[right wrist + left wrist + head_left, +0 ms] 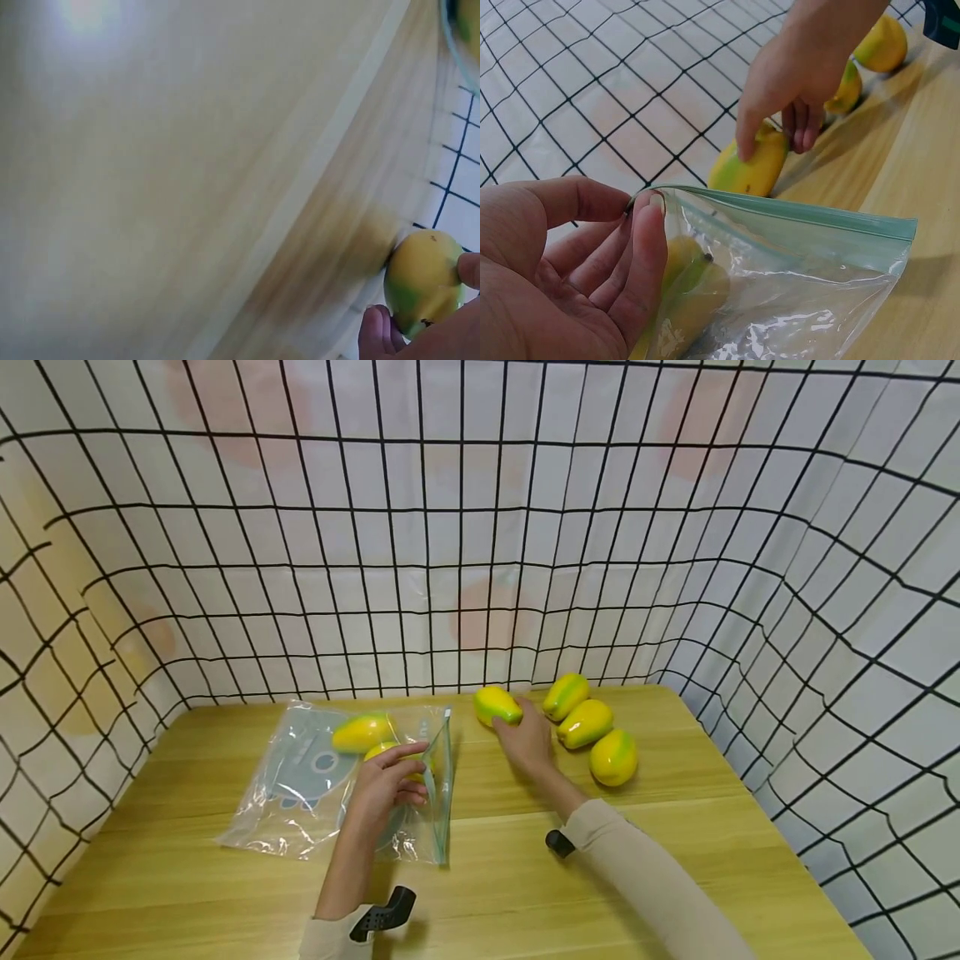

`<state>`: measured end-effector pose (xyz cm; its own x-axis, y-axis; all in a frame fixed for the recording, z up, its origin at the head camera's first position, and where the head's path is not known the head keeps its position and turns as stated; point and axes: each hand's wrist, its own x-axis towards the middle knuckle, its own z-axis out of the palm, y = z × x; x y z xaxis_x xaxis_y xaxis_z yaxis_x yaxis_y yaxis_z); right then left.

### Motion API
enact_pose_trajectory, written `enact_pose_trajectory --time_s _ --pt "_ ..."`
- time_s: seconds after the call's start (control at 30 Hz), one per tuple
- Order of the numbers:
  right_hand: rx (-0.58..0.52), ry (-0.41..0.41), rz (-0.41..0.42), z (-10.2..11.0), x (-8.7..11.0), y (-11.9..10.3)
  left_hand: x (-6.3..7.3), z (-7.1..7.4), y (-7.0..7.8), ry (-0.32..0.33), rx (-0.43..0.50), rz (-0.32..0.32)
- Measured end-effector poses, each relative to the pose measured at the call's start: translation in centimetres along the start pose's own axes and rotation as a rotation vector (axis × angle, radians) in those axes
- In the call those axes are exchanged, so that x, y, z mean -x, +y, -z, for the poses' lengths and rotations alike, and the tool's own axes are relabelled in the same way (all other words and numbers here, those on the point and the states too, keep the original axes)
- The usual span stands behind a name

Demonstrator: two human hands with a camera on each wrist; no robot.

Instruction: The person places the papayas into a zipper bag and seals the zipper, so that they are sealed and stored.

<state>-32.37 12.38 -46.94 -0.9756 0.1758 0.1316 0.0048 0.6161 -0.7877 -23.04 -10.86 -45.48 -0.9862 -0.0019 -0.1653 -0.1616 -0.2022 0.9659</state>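
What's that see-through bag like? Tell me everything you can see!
The clear bag looks like shiny, crinkly plastic, with a greenish strip along its opening and a blue-grey cartoon creature on it. It lies on the wooden table, opening toward the right and slightly parted. Two yellow-green fruits show inside. The left hand pinches its rim.

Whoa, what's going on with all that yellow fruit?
A person's left grip pinches the green edge of a see-through bag, with two yellow fruits showing inside. Their right grip holds another fruit outside the bag, near the back of the table. Three more fruits sit to the right of that grip.
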Motion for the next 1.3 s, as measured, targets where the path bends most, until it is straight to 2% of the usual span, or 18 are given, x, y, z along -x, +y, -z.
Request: enact_pose_trajectory --time_s 0.27,0.47,0.9,1.3 --pt "-0.085 -0.021 -0.028 0.4 0.8 -0.5 0.0 0.1 0.1 -0.002 0.005 0.008" --pt "-0.102 -0.093 -0.049 1.0 2.0 -1.1 0.0 0.1 0.1 -0.008 -0.003 0.007" --pt "-0.077 -0.207 0.055 2.5 4.2 -2.4 0.1 0.2 0.1 -0.017 -0.011 0.008" --pt "-0.073 -0.274 0.066 4.2 5.1 -3.6 0.1 0.1 0.2 -0.014 -0.017 0.014"
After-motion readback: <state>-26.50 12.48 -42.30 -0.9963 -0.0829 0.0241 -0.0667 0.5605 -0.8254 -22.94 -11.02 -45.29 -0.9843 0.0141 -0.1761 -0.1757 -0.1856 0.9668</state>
